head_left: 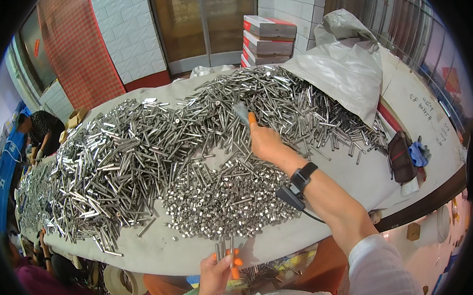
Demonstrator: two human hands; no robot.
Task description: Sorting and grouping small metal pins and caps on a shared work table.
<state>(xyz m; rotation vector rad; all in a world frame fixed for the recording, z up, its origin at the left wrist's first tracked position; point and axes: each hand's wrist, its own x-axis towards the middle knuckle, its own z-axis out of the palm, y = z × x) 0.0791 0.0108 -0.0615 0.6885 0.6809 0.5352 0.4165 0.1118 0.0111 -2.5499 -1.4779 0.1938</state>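
Near the table's front edge my left hand is closed around a few slim metal tubes, which stand up from its fingers. Orange finger covers show on that hand. My right hand reaches far over a long heap of shiny metal tubes. One of its fingertips wears an orange cover; beside it is a blurred greyish shape that I cannot make out. Between my hands lies a pile of short cut metal pieces, with some longer tubes on top. A dark watch is on my right wrist.
A pale sheet covers the table. Grey plastic sheeting overlies the heap's far right end, near a dark pouch. Stacked boxes stand behind. Other people, one in a dotted top, are at the left; a bucket stands below.
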